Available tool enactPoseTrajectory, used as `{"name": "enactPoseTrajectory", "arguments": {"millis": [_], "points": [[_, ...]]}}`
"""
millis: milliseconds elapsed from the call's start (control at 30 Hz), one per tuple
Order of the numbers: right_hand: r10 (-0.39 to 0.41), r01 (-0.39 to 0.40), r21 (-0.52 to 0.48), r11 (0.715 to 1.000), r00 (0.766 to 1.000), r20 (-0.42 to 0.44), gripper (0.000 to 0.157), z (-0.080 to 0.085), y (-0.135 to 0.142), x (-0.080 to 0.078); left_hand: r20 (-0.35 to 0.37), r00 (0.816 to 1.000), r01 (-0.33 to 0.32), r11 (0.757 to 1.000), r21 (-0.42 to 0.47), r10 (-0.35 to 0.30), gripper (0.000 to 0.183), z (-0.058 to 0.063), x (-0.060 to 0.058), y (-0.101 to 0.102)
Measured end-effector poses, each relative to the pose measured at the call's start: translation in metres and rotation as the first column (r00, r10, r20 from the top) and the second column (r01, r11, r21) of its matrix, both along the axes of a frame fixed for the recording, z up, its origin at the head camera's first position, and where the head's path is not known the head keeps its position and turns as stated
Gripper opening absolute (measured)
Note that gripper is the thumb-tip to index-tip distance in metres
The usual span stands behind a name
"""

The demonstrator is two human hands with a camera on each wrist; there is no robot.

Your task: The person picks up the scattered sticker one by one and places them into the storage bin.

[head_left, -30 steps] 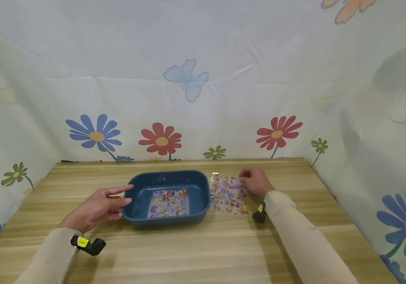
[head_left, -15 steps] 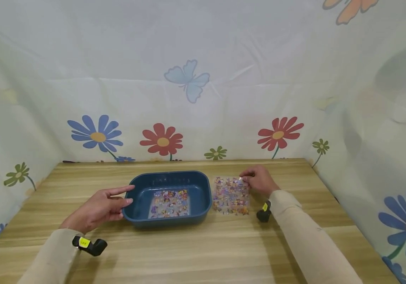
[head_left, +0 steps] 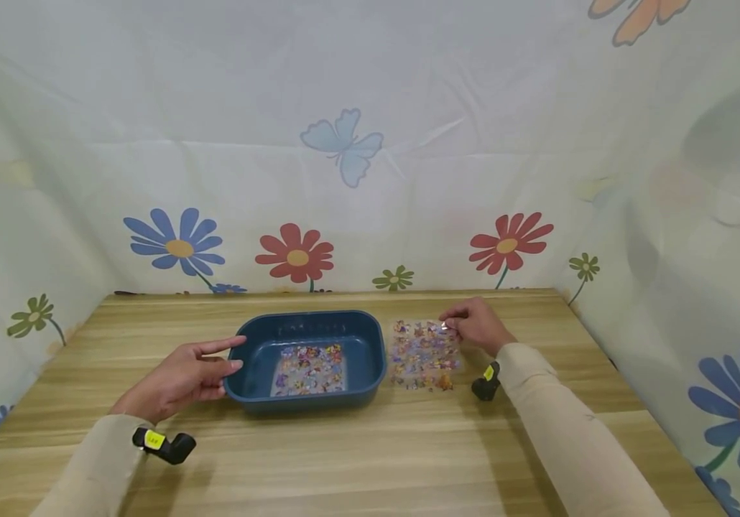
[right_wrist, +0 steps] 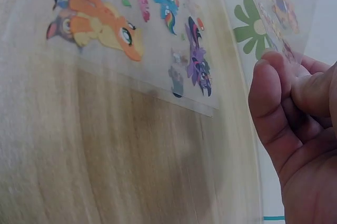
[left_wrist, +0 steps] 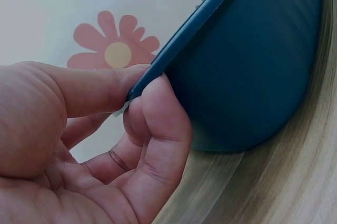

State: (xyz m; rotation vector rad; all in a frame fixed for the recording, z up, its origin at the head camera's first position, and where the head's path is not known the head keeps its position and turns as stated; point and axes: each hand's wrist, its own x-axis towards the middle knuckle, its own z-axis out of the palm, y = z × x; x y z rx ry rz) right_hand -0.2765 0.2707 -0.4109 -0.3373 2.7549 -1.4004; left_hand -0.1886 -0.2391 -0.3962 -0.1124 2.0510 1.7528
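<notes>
A dark blue plastic basin [head_left: 305, 404] stands on the table, and its left rim is pinched between the thumb and fingers of my left hand [head_left: 179, 377]. In the left wrist view the left hand [left_wrist: 131, 145] grips the basin's rim [left_wrist: 184, 34] from both sides. A clear sticker sheet [head_left: 310, 372] with colourful figures lies inside the basin. To the right of the basin are clear stickers [head_left: 422, 355]. My right hand [head_left: 478, 327] pinches the corner of a clear sticker sheet [right_wrist: 281, 2]; another part with cartoon ponies [right_wrist: 105, 23] lies flat on the table beneath.
The wood-grain table [head_left: 344, 467] reaches back to a pale cloth curtain [head_left: 228, 179] printed with flowers and a butterfly. Small black wrist cameras sit at the left cuff [head_left: 166, 445] and the right cuff [head_left: 486, 384].
My right hand has shifted slightly right and up, and the stickers beside the basin have moved a little to the right. The left hand keeps its grip on the rim.
</notes>
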Motion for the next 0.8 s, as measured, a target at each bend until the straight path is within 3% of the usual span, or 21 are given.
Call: {"name": "enactPoseTrajectory", "arguments": {"millis": [367, 800], "points": [[0.018, -0.018, -0.019, 1.000, 1.000, 0.006, 0.019, 0.010, 0.006, 0.003, -0.005, 1.000, -0.004, 1.000, -0.029, 0.004, 0.075, 0.000, -0.001, 0.001], [0.029, -0.028, -0.040, 0.999, 0.999, 0.033, 0.018, 0.023, 0.000, 0.005, -0.008, 1.000, 0.010, 1.000, 0.004, -0.010, 0.074, -0.001, 0.001, -0.001]]}}
